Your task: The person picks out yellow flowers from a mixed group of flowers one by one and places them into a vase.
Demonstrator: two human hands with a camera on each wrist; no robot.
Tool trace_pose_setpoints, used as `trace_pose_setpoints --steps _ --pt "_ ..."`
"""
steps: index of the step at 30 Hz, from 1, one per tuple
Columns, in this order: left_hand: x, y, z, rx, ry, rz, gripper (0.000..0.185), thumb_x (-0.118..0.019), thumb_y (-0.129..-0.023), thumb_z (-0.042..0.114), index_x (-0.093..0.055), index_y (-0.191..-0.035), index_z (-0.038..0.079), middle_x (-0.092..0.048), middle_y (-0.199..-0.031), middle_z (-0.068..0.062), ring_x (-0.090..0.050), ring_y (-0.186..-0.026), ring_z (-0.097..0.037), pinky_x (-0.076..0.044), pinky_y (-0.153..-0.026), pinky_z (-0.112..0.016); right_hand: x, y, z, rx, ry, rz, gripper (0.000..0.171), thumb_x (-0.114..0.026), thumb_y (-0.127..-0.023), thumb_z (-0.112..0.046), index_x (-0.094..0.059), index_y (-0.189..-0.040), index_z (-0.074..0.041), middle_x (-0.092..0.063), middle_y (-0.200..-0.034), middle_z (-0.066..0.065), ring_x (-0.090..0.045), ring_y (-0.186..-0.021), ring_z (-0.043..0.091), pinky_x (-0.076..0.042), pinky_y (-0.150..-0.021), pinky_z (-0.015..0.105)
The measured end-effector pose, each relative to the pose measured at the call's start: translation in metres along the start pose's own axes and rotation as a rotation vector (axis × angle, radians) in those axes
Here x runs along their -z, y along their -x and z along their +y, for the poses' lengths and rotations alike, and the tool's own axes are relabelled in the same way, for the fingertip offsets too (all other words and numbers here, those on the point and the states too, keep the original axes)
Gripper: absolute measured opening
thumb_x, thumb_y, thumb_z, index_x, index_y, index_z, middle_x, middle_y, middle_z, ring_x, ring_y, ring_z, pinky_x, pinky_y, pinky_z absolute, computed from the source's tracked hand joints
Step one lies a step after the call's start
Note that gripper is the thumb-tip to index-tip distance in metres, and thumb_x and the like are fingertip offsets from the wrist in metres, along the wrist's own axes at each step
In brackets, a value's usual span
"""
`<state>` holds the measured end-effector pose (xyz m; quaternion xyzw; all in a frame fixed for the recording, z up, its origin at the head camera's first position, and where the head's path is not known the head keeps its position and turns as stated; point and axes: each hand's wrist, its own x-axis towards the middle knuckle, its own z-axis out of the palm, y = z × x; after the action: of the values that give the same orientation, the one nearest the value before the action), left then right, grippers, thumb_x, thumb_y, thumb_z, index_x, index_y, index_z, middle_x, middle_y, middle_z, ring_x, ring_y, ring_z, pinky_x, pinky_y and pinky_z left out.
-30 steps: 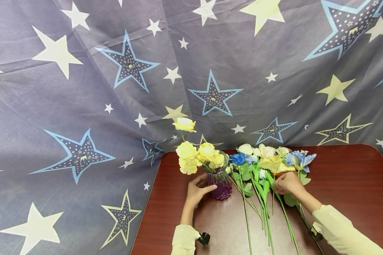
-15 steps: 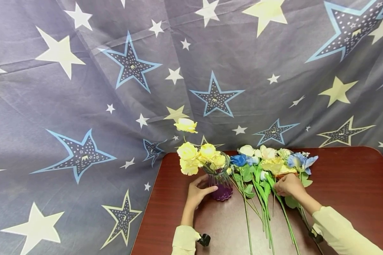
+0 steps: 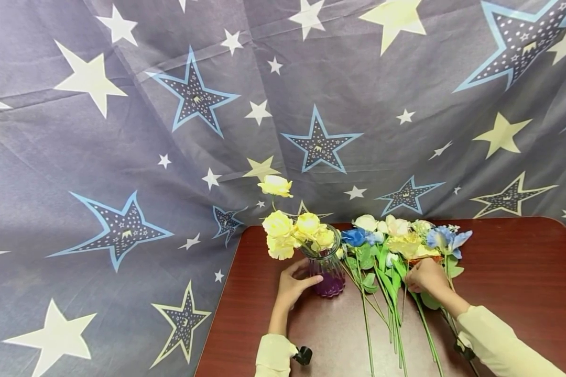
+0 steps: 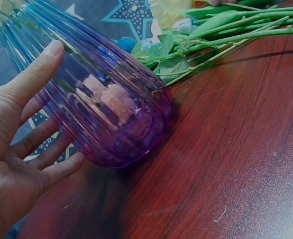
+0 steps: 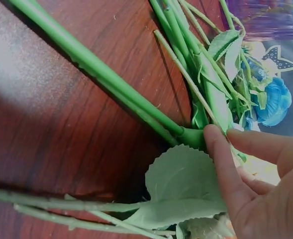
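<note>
A ribbed purple glass vase stands on the dark red table with several yellow flowers in it. My left hand holds the vase low down, thumb on the near side and fingers behind. To its right lies a bunch of loose flowers, blue, white and yellow, their green stems pointing toward me. My right hand rests on this bunch and pinches a green stem just under the flower heads, beside a broad leaf.
A grey cloth printed with stars hangs behind and drapes past the table's left edge. A blue flower lies nearest the vase. Bare table stretches to the right of the bunch and toward me.
My right hand has shifted slightly left over the stems. My left hand stays on the vase.
</note>
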<state>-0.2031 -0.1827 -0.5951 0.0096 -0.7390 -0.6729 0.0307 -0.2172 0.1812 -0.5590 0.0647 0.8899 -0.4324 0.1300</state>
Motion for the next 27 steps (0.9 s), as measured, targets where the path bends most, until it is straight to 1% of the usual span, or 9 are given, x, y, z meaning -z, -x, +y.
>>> trace_pose_setpoints --steps 5,13,18,21,24,27 --pt "0.000 0.000 -0.001 0.003 0.001 -0.003 0.058 -0.090 -0.077 0.012 -0.068 -0.130 0.005 -0.070 -0.126 -0.020 -0.067 -0.119 -0.034 -0.057 -0.099 -0.047 -0.002 0.001 0.002 0.006 -0.004 0.014 0.020 -0.071 -0.080 -0.002 -0.071 -0.061 -0.001 -0.069 -0.055 0.008 -0.068 -0.051 0.019 -0.057 -0.053 0.034" --pt "-0.002 0.000 -0.001 -0.001 0.023 0.008 0.057 -0.088 -0.077 0.005 -0.067 -0.130 0.001 -0.069 -0.128 -0.022 -0.066 -0.120 -0.036 -0.057 -0.099 -0.045 -0.002 0.000 0.004 0.023 -0.051 0.010 0.012 -0.069 -0.078 0.000 -0.068 -0.067 0.002 -0.068 -0.057 0.006 -0.068 -0.052 0.016 -0.059 -0.054 0.032" --pt "-0.002 0.000 0.001 0.004 0.039 0.011 0.058 -0.086 -0.076 -0.001 -0.066 -0.130 -0.003 -0.067 -0.129 -0.026 -0.062 -0.122 -0.044 -0.054 -0.101 -0.054 -0.001 -0.001 0.006 0.016 -0.069 0.002 0.008 -0.068 -0.079 0.001 -0.071 -0.073 0.005 -0.069 -0.058 0.006 -0.069 -0.053 0.016 -0.060 -0.055 0.032" --pt "-0.003 0.002 0.006 0.002 0.041 0.006 0.058 -0.086 -0.076 -0.002 -0.065 -0.129 -0.005 -0.066 -0.129 -0.028 -0.060 -0.123 -0.049 -0.051 -0.103 -0.059 -0.001 -0.002 0.006 0.015 -0.086 0.001 0.008 -0.068 -0.079 0.001 -0.072 -0.076 0.007 -0.070 -0.059 0.007 -0.069 -0.053 0.017 -0.060 -0.054 0.032" --pt "-0.004 0.005 0.012 0.001 0.038 0.006 0.057 -0.086 -0.076 -0.001 -0.065 -0.129 -0.006 -0.066 -0.128 -0.028 -0.060 -0.123 -0.050 -0.050 -0.103 -0.061 -0.001 -0.002 0.006 0.007 -0.113 0.000 0.008 -0.068 -0.079 0.002 -0.073 -0.079 0.009 -0.071 -0.061 0.008 -0.070 -0.054 0.017 -0.060 -0.055 0.032" --pt "-0.005 0.005 0.012 -0.001 0.029 0.012 0.057 -0.086 -0.077 -0.001 -0.065 -0.130 -0.005 -0.067 -0.129 -0.027 -0.060 -0.123 -0.048 -0.050 -0.103 -0.059 0.000 -0.002 0.005 0.007 -0.149 -0.011 0.012 -0.067 -0.082 0.003 -0.073 -0.085 0.013 -0.073 -0.068 0.013 -0.072 -0.057 0.020 -0.062 -0.057 0.033"
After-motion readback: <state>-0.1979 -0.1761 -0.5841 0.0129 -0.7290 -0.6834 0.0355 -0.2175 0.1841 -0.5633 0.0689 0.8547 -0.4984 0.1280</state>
